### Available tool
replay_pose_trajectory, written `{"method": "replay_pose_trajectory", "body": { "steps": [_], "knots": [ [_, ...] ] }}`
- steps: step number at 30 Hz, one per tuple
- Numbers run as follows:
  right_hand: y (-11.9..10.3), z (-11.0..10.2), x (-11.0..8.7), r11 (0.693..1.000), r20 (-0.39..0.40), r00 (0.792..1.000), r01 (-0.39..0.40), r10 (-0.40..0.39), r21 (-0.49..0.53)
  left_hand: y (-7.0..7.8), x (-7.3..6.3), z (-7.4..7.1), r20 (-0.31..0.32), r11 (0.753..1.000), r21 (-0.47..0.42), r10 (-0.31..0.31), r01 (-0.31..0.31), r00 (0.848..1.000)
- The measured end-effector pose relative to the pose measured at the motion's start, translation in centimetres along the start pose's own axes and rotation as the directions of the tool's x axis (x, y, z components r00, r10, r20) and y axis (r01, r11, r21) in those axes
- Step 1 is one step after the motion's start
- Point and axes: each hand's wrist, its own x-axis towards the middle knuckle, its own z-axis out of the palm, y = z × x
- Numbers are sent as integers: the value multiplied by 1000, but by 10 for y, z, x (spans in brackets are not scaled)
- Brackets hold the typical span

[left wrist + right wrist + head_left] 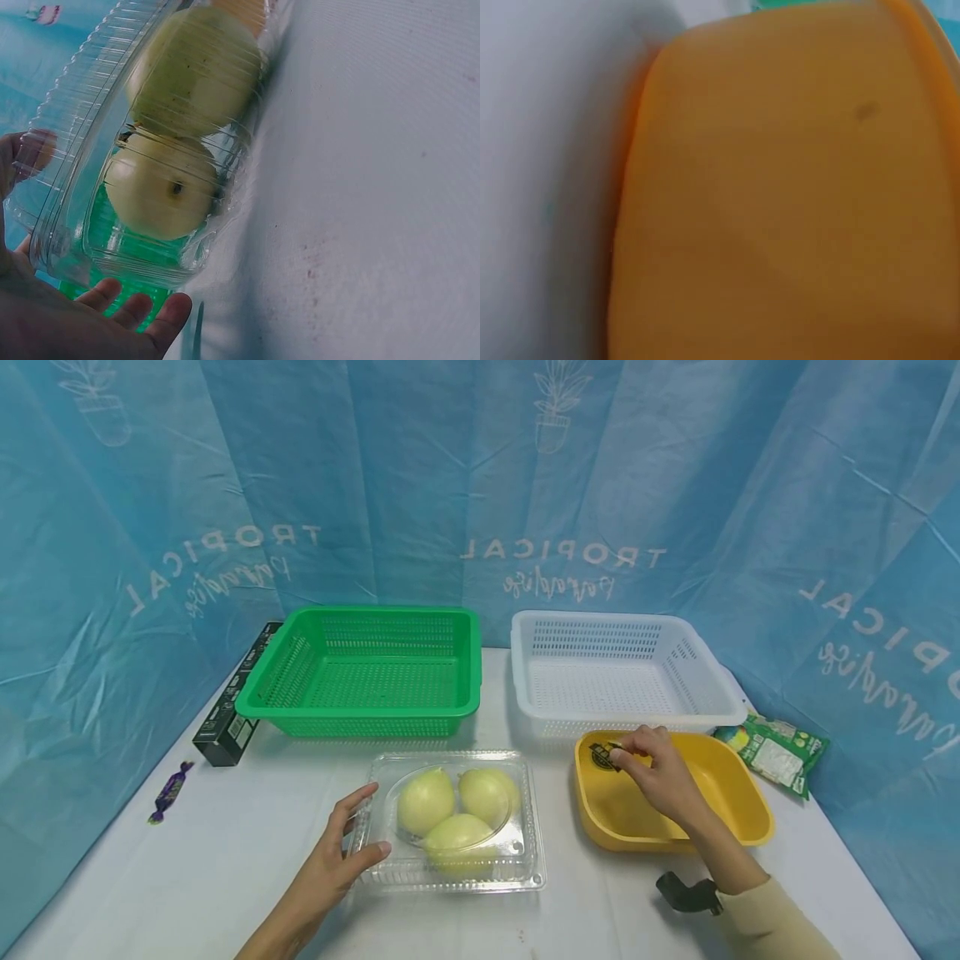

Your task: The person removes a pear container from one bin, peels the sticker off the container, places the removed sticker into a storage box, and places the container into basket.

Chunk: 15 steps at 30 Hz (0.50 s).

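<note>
My left hand [333, 852] is at the left end of a clear plastic clamshell box [536, 860]. Its thumb and index finger are spread along that side, touching it, while the other fingers [135, 311] reach out loosely beside the corner in the left wrist view. Three pale yellow-green round fruits [426, 802] show through the lid. My right hand [663, 777] is over the yellow basin [757, 827], thumb and index finger pinching a small dark piece [617, 756] close to a round black label [601, 757] on the basin's wall. The right wrist view shows the basin's surface [780, 187] but no hand.
Behind stand a green basket [360, 727] and a white basket [630, 718]. A long black box [221, 735] lies left of the green one, near a purple wrapped candy [171, 792]. At right a green packet [780, 752] leans near the blue curtain [862, 635].
</note>
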Motion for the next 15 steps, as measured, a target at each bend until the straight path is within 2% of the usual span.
{"method": "replay_pose_trajectory", "body": {
  "steps": [5,11,15],
  "knots": [
    [9,-7,-6,996,-1,998,-56,56,-66,0,0,0,-5,1000,3,6,-6,1000],
    [21,-14,-11,983,38,989,-136,142,-122,-1,0,0,0,1000,2,9,-9,1000],
    [30,-18,-13,982,36,991,-120,126,-144,0,0,0,6,1000,0,-1,1,1000]
  ]
}}
